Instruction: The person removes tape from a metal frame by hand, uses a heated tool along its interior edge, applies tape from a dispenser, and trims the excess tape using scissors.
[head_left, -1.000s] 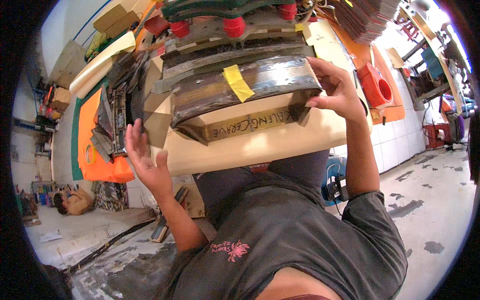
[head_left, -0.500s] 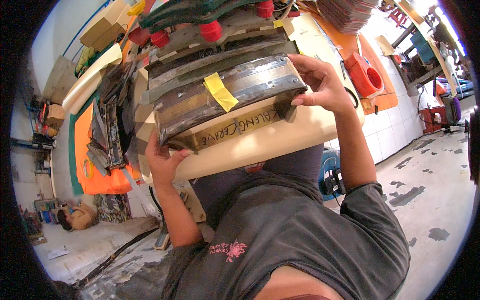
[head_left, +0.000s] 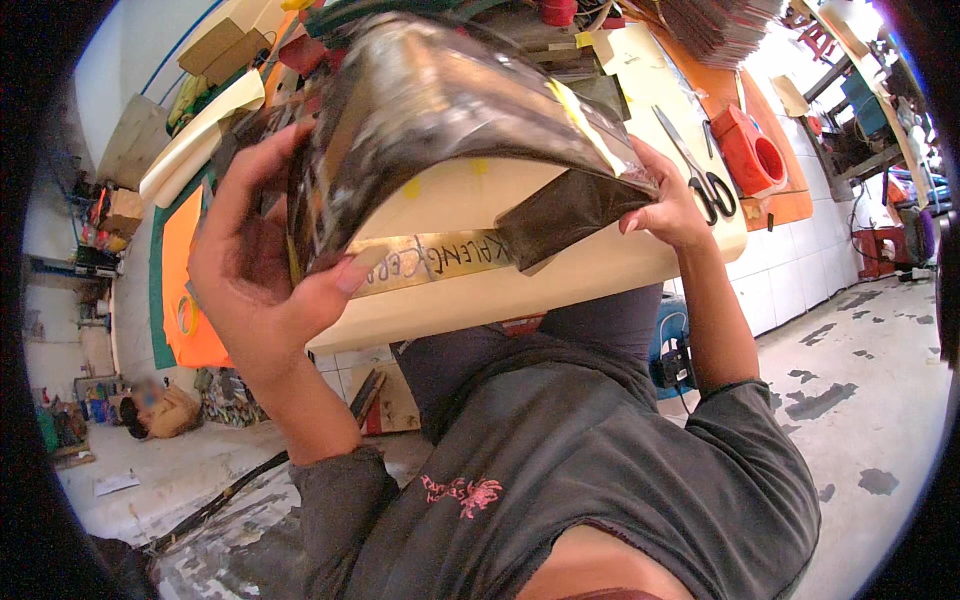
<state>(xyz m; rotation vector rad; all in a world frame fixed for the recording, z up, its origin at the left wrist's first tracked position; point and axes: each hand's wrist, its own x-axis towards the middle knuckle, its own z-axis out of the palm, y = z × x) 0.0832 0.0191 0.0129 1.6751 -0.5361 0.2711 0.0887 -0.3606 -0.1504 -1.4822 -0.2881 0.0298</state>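
Both hands grip a curved, dark form [head_left: 400, 110] with metal and brass-coloured strips, held tilted above a cream sheet [head_left: 450, 315]. My left hand [head_left: 262, 250] wraps round its left end, thumb on the near edge. At the right end, my right hand [head_left: 665, 200] pinches the corner between thumb and fingers. A piece of yellow tape [head_left: 590, 120] crosses the form near that end. Below its arch shows a brass-coloured strip [head_left: 430, 265] with handwriting and a dark flap [head_left: 560, 220]. Motion blurs the form's upper face.
Scissors with black handles [head_left: 695, 170] lie right of the form, near a red holder [head_left: 748, 155]. A stack of brown sheets [head_left: 710, 30] stands at the far right. On the left are an orange sheet [head_left: 195, 335] and a tape roll [head_left: 187, 316]. Another person [head_left: 165, 410] is at lower left.
The form has come up closer and tilted, its left end raised most. My left hand has risen and moved left with it. The scissors now show more fully.
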